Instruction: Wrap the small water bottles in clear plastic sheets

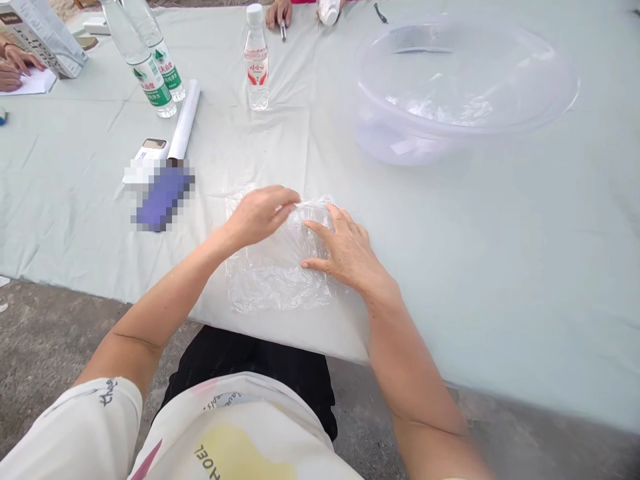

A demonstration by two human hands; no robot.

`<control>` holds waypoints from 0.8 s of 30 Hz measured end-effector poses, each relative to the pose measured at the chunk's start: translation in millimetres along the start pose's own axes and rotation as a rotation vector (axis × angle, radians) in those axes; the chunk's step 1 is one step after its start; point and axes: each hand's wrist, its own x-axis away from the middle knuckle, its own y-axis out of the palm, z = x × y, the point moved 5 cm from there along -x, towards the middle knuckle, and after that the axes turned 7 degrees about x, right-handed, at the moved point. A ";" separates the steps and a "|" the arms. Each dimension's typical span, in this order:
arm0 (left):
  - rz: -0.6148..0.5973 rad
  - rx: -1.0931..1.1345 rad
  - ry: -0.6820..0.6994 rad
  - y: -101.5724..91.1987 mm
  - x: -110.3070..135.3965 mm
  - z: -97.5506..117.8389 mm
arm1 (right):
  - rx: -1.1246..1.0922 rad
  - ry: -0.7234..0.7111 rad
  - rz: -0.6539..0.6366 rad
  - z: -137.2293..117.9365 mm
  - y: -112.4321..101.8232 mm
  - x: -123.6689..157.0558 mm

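A clear, crinkled plastic bag lies spread on the cloth near the table's front edge. Above its far part, my left hand is closed, thumb and fingers pinching the film at the upper edge. My right hand rests on the bag's right side with fingers spread, pressing it to the table. Beyond my right hand stands a large translucent plastic basin with some crumpled clear film inside.
Left of the bag lie a blurred blue object, a white box and a white roll. Two water bottles and a smaller bottle stand farther back. Other people's hands show at the far edge, beside a carton.
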 end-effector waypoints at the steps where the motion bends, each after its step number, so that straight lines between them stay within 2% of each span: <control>1: -0.128 0.031 0.026 17.4 -2.8 8.1 | 0.002 -0.007 0.002 0.5 0.8 0.0; 3: -0.322 -0.106 0.035 46.7 -9.9 12.3 | 0.009 -0.007 0.003 1.8 2.5 -0.1; 5: -0.369 -0.234 0.021 60.6 -20.8 3.5 | 0.021 0.008 0.006 3.6 4.3 -0.2; 7: -0.330 -0.312 -0.017 60.1 -32.1 -12.7 | 0.037 0.014 0.026 4.5 5.1 -0.1; 12: -0.142 -0.502 -0.172 30.0 -45.8 -49.2 | 0.086 0.018 0.006 2.6 6.3 1.1; 17: 0.128 -0.542 -0.343 -7.0 -39.2 -63.4 | 0.154 0.120 0.005 7.3 2.6 2.2; 21: 0.184 -0.433 -0.378 -26.5 -36.0 -72.1 | 0.187 0.221 0.098 17.6 -0.6 4.7; 24: 0.257 -0.284 -0.435 -41.5 -44.4 -85.5 | 0.187 0.211 0.250 20.9 -3.0 4.6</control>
